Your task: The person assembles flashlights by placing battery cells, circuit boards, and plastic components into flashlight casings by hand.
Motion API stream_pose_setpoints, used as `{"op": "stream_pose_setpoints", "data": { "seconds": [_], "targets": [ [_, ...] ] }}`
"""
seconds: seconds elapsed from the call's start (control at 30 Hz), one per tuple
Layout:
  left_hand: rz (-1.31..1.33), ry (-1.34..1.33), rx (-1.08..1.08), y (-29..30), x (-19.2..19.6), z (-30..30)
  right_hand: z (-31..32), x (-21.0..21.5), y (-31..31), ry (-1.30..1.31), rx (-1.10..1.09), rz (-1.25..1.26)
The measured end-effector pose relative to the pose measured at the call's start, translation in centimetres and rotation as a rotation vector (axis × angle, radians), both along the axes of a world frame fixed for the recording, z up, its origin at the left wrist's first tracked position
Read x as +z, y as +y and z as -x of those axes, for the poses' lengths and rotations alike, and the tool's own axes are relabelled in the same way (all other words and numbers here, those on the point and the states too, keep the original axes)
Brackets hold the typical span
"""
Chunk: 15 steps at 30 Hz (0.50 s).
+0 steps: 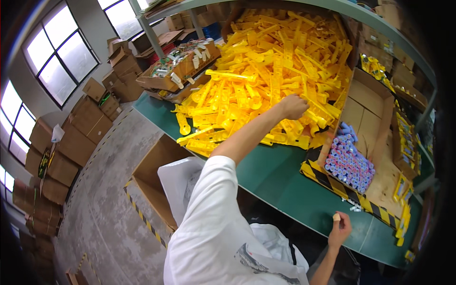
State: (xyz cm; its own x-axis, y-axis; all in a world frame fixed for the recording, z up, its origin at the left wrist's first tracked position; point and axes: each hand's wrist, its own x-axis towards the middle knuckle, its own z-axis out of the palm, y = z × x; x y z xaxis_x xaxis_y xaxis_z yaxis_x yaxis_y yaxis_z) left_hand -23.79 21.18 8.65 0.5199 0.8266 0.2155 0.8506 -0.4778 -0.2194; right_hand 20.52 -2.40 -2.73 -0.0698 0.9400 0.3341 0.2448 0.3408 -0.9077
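"So, what might go wrong?"

"Probably a slide: tugging a low one could send the yellow plastic channel pieces (275, 78) heaped on the green tabletop (280, 183) (long, shiny, trough-like, some round-ended) over its near edge."

"And the hands?"

"Left hand (295, 107) curls at the heap's right front; I can't tell whether it grips anything. Right hand (339, 229) bends loosely by that edge, its contents, if any, unclear."

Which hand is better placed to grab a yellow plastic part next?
Likely the left hand: it is at the yellow plastic parts, while the right hand is farther off, by the edge of the green tabletop.
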Motion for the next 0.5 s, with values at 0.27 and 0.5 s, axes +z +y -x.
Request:
{"op": "stream_pose_setpoints", "data": {
  "seconds": [0.27,0.5],
  "targets": [
    [-0.802,-0.704,-0.065,-7.7,7.5,-2.8,2.0,-0.8,-1.1,0.073,0.015,0.013],
    [0.268,-1.110,-0.241,-21.8,0.1,-16.8,7.8,0.2,-0.2,0.460,0.401,0.129]
  ]
}}
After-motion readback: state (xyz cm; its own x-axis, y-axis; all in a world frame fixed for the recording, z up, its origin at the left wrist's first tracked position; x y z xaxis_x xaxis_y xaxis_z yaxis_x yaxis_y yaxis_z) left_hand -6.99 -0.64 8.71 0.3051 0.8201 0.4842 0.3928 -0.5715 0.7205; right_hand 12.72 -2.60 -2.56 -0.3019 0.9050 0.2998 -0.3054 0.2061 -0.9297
